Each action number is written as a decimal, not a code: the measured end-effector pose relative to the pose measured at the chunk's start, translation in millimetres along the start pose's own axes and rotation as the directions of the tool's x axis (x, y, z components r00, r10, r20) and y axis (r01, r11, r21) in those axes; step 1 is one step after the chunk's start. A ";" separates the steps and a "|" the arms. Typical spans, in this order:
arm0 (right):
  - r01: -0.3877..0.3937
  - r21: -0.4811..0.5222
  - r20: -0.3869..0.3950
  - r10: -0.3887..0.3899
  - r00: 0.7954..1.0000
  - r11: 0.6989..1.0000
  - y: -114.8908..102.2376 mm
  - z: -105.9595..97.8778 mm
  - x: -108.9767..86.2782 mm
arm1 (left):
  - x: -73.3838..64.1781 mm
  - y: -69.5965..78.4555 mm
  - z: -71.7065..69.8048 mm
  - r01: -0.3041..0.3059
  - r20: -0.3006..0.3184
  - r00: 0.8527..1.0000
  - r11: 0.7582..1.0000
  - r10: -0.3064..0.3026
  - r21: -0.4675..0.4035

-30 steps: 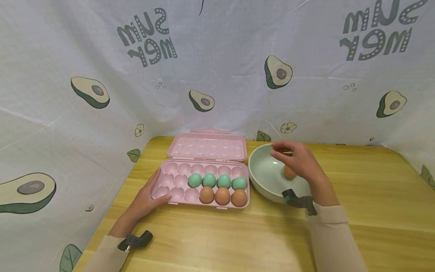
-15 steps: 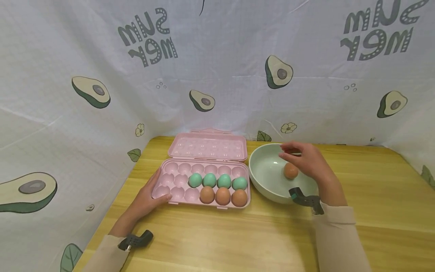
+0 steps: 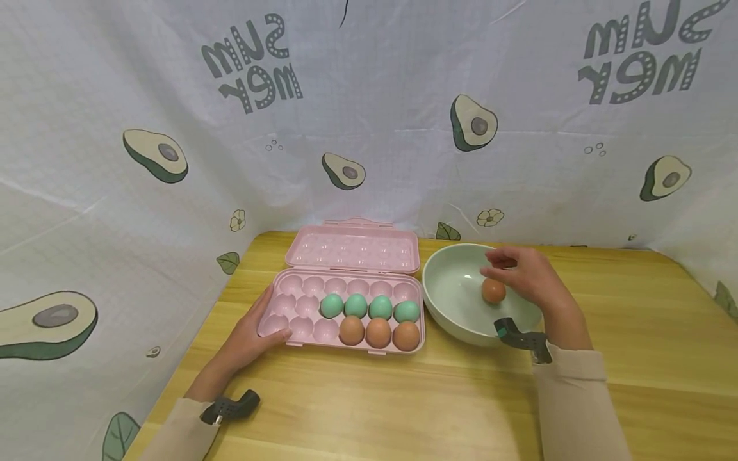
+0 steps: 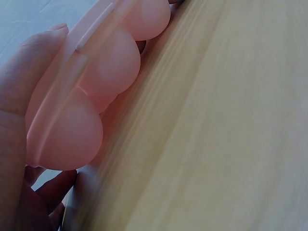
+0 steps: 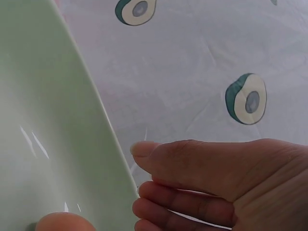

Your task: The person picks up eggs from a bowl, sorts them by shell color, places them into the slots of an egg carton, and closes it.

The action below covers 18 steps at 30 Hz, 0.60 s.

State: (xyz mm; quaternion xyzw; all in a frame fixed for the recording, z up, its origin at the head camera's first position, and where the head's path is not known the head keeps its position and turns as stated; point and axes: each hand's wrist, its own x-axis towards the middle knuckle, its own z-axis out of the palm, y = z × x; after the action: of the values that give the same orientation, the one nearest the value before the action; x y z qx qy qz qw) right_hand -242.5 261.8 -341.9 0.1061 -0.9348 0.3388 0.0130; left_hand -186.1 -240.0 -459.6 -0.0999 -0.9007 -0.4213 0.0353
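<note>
A pink plastic egg box (image 3: 346, 346) lies with its lid folded back. My left hand (image 3: 245, 336) grips its left end, the thumb (image 4: 33, 62) on the front side and the fingers round the far side. Green eggs (image 3: 355, 306) fill part of the middle row, and 3 brown eggs (image 3: 377, 333) stand at the right of the front row. My right hand (image 3: 533, 278) hovers over the right side of a pale green bowl (image 3: 455, 282), fingers loosely bent and nothing in them. One brown egg (image 3: 493, 291) rests in the bowl, below and left of the fingertips.
The wooden table (image 3: 369, 403) extends in front of the box and to the right of the bowl. A white cloth (image 3: 392, 128) printed with avocados hangs behind and at the left. The bowl stands close beside the box's right end.
My right hand has moved to the right and slightly lower over the bowl, uncovering more of the brown egg there. My left hand and the box have stayed put.
</note>
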 end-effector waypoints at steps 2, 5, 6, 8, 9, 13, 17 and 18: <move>-0.015 -0.007 0.017 0.015 1.000 1.000 1.1 0.5 0.1 | -0.2 0.5 -0.2 0.001 0.001 1.000 1.000 -0.001 -0.001; -0.027 -0.017 0.046 0.028 0.999 0.999 3.3 1.2 0.4 | 0.0 1.3 -0.6 0.004 0.003 1.000 1.000 -0.004 -0.002; -0.032 -0.021 0.055 0.033 0.998 0.999 3.9 1.3 0.5 | 0.2 1.6 -0.7 0.003 0.003 1.000 1.000 -0.003 -0.003; -0.040 -0.027 0.073 0.042 0.996 0.999 4.8 1.9 0.6 | 0.1 1.6 -0.7 0.005 0.004 1.000 1.000 -0.005 -0.005; -0.045 -0.032 0.080 0.047 0.996 0.998 5.1 2.0 0.7 | 0.0 1.5 -0.7 0.005 0.003 1.000 1.000 -0.005 -0.004; -0.056 -0.053 0.108 0.061 0.992 0.997 6.7 1.4 1.6 | -0.3 1.0 -0.5 0.007 0.002 1.000 1.000 -0.007 -0.005; -0.064 -0.083 0.127 0.075 0.989 0.994 7.2 0.6 2.2 | -0.3 0.7 -0.2 0.007 0.003 1.000 1.000 -0.007 -0.007; -0.069 -0.091 0.130 0.080 0.988 0.994 7.1 0.6 2.2 | -0.3 0.7 -0.2 0.007 0.004 1.000 1.000 -0.007 -0.006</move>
State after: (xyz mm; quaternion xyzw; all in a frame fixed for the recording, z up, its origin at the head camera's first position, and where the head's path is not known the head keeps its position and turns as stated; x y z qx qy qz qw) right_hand -246.1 266.3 -346.6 0.0929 -0.9506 0.2906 -0.0575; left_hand -185.7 -239.8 -459.0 -0.0977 -0.8997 -0.4241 0.0319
